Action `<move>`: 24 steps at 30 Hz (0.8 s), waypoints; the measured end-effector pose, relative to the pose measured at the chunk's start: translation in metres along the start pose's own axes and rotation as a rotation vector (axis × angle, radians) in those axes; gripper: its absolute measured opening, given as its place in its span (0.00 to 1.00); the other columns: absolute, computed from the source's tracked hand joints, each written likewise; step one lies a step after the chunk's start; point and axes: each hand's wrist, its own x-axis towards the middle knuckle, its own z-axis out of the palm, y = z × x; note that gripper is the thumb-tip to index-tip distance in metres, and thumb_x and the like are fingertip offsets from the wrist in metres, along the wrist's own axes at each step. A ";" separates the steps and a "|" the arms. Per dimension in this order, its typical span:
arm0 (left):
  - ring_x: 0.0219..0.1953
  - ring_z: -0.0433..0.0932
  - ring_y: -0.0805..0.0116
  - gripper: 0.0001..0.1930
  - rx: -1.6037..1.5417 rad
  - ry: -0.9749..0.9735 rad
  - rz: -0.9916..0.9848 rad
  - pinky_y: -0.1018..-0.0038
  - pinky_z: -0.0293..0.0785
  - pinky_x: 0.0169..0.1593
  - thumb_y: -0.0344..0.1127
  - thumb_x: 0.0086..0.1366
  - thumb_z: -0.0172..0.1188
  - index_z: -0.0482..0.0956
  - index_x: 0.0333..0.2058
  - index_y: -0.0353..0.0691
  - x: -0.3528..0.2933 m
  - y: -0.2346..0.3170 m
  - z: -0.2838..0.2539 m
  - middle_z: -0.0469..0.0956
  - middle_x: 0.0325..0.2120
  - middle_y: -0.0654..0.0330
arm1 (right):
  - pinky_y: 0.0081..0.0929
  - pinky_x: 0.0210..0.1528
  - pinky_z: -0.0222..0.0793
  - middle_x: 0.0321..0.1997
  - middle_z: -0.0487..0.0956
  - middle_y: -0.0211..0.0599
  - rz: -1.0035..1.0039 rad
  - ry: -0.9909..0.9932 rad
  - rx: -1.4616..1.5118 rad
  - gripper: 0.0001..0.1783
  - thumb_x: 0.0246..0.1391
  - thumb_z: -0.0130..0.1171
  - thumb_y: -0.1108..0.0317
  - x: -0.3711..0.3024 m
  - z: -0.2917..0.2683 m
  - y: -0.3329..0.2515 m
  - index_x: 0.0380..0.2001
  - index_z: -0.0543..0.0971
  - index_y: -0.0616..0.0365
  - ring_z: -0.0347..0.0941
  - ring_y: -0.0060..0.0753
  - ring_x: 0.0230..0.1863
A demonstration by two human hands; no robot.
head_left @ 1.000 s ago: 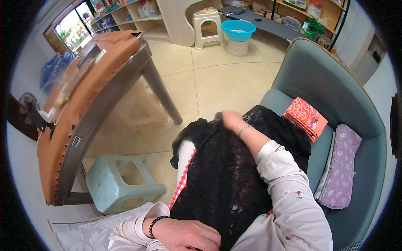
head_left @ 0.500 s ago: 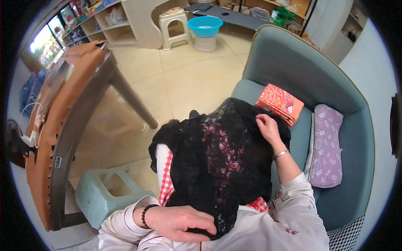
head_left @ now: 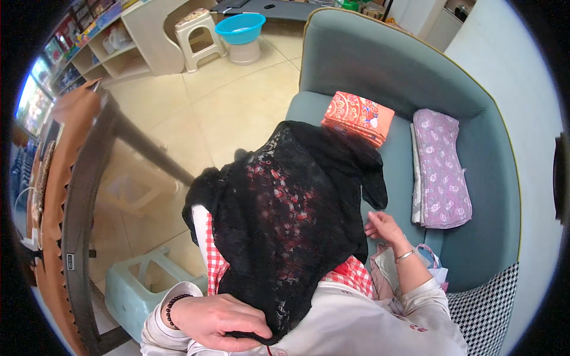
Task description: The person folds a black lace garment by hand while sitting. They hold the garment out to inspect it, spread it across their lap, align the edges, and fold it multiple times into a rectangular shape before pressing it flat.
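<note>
A thin black garment with a red and white floral print down its middle lies spread over my lap. My left hand, with a dark bead bracelet at the wrist, is closed on its near end. My right hand, wearing a silver bangle, hovers over the sofa seat just beside the garment's right edge. Its fingers are loosely bent, with nothing visible in them. Below the garment, red-and-white checked cloth shows on my lap.
On the blue-grey sofa lie a folded orange patterned cloth, a folded purple floral cloth and a black-and-white checked cushion. A pale green stool and a brown-covered table stand left. Farther off is a blue basin.
My right hand has left the garment's upper right part and moved nearer to me, over the seat. That side of the garment now lies flatter. The view has shifted right.
</note>
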 end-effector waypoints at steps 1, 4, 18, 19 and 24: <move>0.27 0.75 0.53 0.07 -0.001 -0.007 -0.001 0.67 0.70 0.29 0.25 0.57 0.59 0.74 0.35 0.32 -0.001 -0.002 0.001 0.75 0.28 0.51 | 0.21 0.28 0.69 0.30 0.77 0.32 0.066 -0.058 -0.039 0.21 0.57 0.57 0.54 -0.009 0.007 -0.001 0.42 0.74 0.64 0.73 0.24 0.28; 0.31 0.74 0.54 0.09 -0.089 -0.022 -0.002 0.68 0.70 0.33 0.25 0.62 0.54 0.71 0.41 0.31 -0.002 -0.009 0.006 0.72 0.30 0.53 | 0.22 0.34 0.68 0.33 0.78 0.31 0.106 -0.174 -0.205 0.25 0.54 0.60 0.54 -0.028 0.022 0.004 0.47 0.74 0.64 0.70 0.20 0.35; 0.27 0.75 0.52 0.08 -0.009 -0.039 0.032 0.65 0.71 0.29 0.25 0.57 0.59 0.73 0.36 0.30 0.005 -0.003 -0.002 0.74 0.28 0.49 | 0.35 0.39 0.70 0.30 0.79 0.54 -0.091 0.602 -0.651 0.12 0.52 0.56 0.67 -0.021 -0.166 0.077 0.35 0.80 0.66 0.78 0.47 0.35; 0.27 0.75 0.51 0.08 -0.001 -0.042 0.026 0.65 0.71 0.30 0.24 0.56 0.60 0.73 0.35 0.30 0.005 -0.002 -0.002 0.75 0.28 0.49 | 0.35 0.39 0.70 0.30 0.79 0.54 -0.085 0.606 -0.653 0.12 0.52 0.56 0.67 -0.019 -0.168 0.079 0.35 0.80 0.66 0.78 0.47 0.35; 0.29 0.76 0.51 0.09 0.014 -0.042 0.031 0.65 0.72 0.32 0.23 0.54 0.60 0.74 0.34 0.30 0.003 -0.001 -0.005 0.75 0.29 0.47 | 0.32 0.33 0.69 0.24 0.80 0.45 -0.136 0.734 -0.309 0.12 0.53 0.56 0.66 -0.028 -0.173 0.051 0.30 0.79 0.66 0.75 0.32 0.27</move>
